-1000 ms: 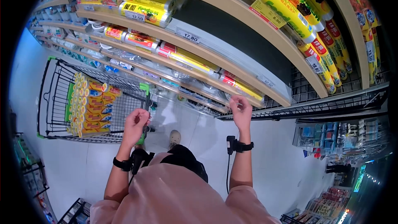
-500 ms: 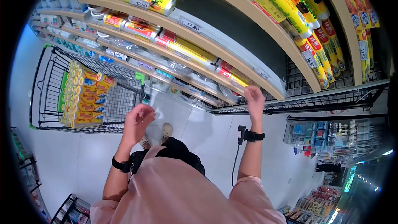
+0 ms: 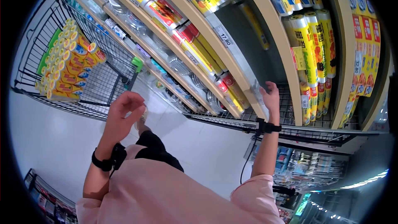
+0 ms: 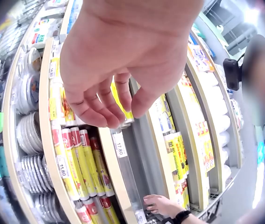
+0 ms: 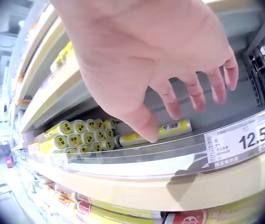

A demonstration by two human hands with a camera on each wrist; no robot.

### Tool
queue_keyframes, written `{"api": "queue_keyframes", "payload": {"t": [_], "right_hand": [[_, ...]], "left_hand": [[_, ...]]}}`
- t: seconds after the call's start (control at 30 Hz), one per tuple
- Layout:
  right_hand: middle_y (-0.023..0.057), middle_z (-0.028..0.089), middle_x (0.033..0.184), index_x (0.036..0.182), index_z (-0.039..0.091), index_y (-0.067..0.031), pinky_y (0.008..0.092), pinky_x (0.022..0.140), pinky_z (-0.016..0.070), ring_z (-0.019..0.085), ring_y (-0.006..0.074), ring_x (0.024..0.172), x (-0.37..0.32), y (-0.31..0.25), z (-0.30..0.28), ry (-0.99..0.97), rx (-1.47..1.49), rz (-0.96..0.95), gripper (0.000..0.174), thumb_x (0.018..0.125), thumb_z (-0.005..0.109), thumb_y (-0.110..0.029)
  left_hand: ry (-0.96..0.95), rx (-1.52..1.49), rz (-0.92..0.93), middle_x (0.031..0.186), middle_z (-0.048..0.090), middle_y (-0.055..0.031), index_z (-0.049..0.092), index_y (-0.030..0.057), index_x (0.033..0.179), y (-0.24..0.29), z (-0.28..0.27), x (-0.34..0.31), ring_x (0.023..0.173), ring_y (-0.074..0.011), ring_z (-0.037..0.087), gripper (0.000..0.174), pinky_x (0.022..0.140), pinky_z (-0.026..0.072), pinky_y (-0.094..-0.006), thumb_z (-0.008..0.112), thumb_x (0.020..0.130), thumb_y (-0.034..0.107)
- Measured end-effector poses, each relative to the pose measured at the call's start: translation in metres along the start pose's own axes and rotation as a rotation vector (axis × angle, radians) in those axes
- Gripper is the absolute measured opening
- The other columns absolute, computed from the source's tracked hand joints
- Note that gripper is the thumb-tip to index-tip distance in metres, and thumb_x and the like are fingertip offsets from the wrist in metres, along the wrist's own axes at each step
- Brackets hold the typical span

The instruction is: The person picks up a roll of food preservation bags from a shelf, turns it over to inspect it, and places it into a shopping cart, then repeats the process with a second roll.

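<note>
My right hand reaches up to the front edge of a half-empty shelf, fingers spread and holding nothing. In the right wrist view the right hand hovers over a single yellow roll lying on that shelf, with a stack of yellow rolls further left. It does not touch the roll. My left hand hangs in the air in front of my chest, fingers loosely curled and empty. The left wrist view shows the left hand the same way, apart from the shelves.
A black wire cart stands at the left with several yellow rolls stacked inside. Curved shelves packed with boxed and rolled film fill the view ahead. A 12.50 price tag sits on the shelf edge. White floor lies below.
My left hand has come off the cart's handle and lifted. My right hand has risen from the low wire shelf to the higher shelf edge. The head view has swung towards the shelves.
</note>
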State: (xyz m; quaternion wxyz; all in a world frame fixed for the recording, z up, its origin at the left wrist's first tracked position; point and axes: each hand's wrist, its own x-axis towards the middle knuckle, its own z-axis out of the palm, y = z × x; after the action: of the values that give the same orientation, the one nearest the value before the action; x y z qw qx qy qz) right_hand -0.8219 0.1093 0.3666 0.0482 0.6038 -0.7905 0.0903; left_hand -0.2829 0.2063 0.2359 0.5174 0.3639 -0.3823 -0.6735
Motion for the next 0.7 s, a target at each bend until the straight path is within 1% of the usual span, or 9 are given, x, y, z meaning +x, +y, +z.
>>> {"api": "queue_keyframes", "payload": {"t": [0.03, 0.07, 0.13, 0.2, 0.33, 0.37, 0.47, 0.57, 0.7], "right_hand": [[0.0224, 0.059, 0.130, 0.127, 0.058, -0.0017, 0.0395, 0.097, 0.0473, 0.059, 0.0337, 0.118, 0.018, -0.003, -0.002, -0.122, 0.041, 0.105, 0.057, 0.080, 0.076, -0.028], [0.0234, 0.058, 0.133, 0.128, 0.056, 0.0013, 0.0381, 0.100, 0.0454, 0.055, 0.0341, 0.125, 0.036, -0.003, 0.000, -0.191, 0.052, 0.213, 0.062, 0.080, 0.076, -0.032], [0.0232, 0.060, 0.130, 0.129, 0.055, 0.0029, 0.0376, 0.101, 0.0450, 0.055, 0.0324, 0.126, 0.059, -0.006, 0.000, -0.158, 0.073, 0.296, 0.065, 0.081, 0.074, -0.036], [0.0216, 0.061, 0.126, 0.133, 0.050, 0.0031, 0.0383, 0.095, 0.0464, 0.058, 0.0298, 0.118, 0.090, 0.005, 0.010, -0.218, 0.110, 0.323, 0.071, 0.081, 0.073, -0.038], [-0.0007, 0.053, 0.085, 0.137, 0.050, -0.0223, 0.0305, 0.063, 0.0406, 0.048, 0.0118, 0.069, 0.146, 0.001, 0.025, -0.140, 0.275, 0.581, 0.063, 0.081, 0.074, -0.035], [-0.0033, 0.045, 0.075, 0.137, 0.050, -0.0248, 0.0252, 0.051, 0.0312, 0.037, 0.0069, 0.059, 0.161, 0.003, 0.030, -0.144, 0.301, 0.557, 0.062, 0.081, 0.074, -0.032], [-0.0044, 0.045, 0.072, 0.135, 0.051, -0.0240, 0.0228, 0.048, 0.0264, 0.035, 0.0060, 0.054, 0.195, -0.010, 0.036, -0.183, 0.315, 0.500, 0.058, 0.082, 0.073, -0.030], [-0.0031, 0.051, 0.080, 0.135, 0.052, -0.0221, 0.0260, 0.052, 0.0304, 0.040, 0.0077, 0.061, 0.230, -0.004, 0.051, -0.235, 0.403, 0.428, 0.058, 0.082, 0.073, -0.031], [-0.0006, 0.059, 0.101, 0.135, 0.051, -0.0201, 0.0305, 0.064, 0.0392, 0.050, 0.0127, 0.080, 0.257, -0.007, 0.070, -0.249, 0.333, 0.307, 0.060, 0.081, 0.074, -0.034]], "left_hand": [[0.019, -0.040, 0.005, 0.096, 0.061, -0.0017, 0.057, 0.0015, 0.105, -0.002, -0.002, 0.001, 0.089, -0.0081, 0.060, 0.017, 0.083, 0.0486, -0.0236, 0.064, 0.090, -0.002], [0.032, -0.077, 0.012, 0.096, 0.061, -0.0016, 0.057, 0.0014, 0.105, -0.006, -0.004, 0.003, 0.089, -0.0080, 0.060, 0.017, 0.083, 0.0482, -0.0236, 0.063, 0.090, -0.003], [0.043, -0.080, -0.007, 0.096, 0.060, -0.0013, 0.057, 0.0018, 0.105, -0.005, -0.005, 0.008, 0.090, -0.0078, 0.059, 0.017, 0.084, 0.0472, -0.0233, 0.063, 0.090, -0.002], [0.054, -0.085, -0.042, 0.096, 0.060, -0.0013, 0.057, 0.0023, 0.106, -0.013, -0.005, 0.016, 0.089, -0.0078, 0.059, 0.017, 0.083, 0.0468, -0.0234, 0.063, 0.090, -0.001], [0.127, -0.123, -0.129, 0.094, 0.061, -0.0012, 0.057, 0.0025, 0.106, -0.029, -0.004, 0.032, 0.089, -0.0079, 0.059, 0.017, 0.082, 0.0468, -0.0231, 0.063, 0.090, -0.002], [0.145, -0.114, -0.158, 0.094, 0.061, -0.0012, 0.057, 0.0026, 0.105, -0.032, -0.001, 0.034, 0.088, -0.0079, 0.059, 0.018, 0.082, 0.0468, -0.0228, 0.063, 0.090, -0.002], [0.124, -0.163, -0.183, 0.093, 0.062, -0.0012, 0.057, 0.0024, 0.105, -0.044, 0.007, 0.042, 0.087, -0.0077, 0.059, 0.018, 0.080, 0.0466, -0.0221, 0.064, 0.089, -0.003], [0.115, -0.140, -0.199, 0.093, 0.062, -0.0010, 0.057, 0.0019, 0.105, -0.054, 0.012, 0.053, 0.086, -0.0074, 0.059, 0.018, 0.080, 0.0468, -0.0220, 0.064, 0.089, -0.003], [0.128, -0.137, -0.216, 0.092, 0.062, -0.0010, 0.057, 0.0017, 0.104, -0.053, 0.020, 0.066, 0.086, -0.0075, 0.060, 0.016, 0.080, 0.0471, -0.0219, 0.063, 0.090, -0.003]]}}
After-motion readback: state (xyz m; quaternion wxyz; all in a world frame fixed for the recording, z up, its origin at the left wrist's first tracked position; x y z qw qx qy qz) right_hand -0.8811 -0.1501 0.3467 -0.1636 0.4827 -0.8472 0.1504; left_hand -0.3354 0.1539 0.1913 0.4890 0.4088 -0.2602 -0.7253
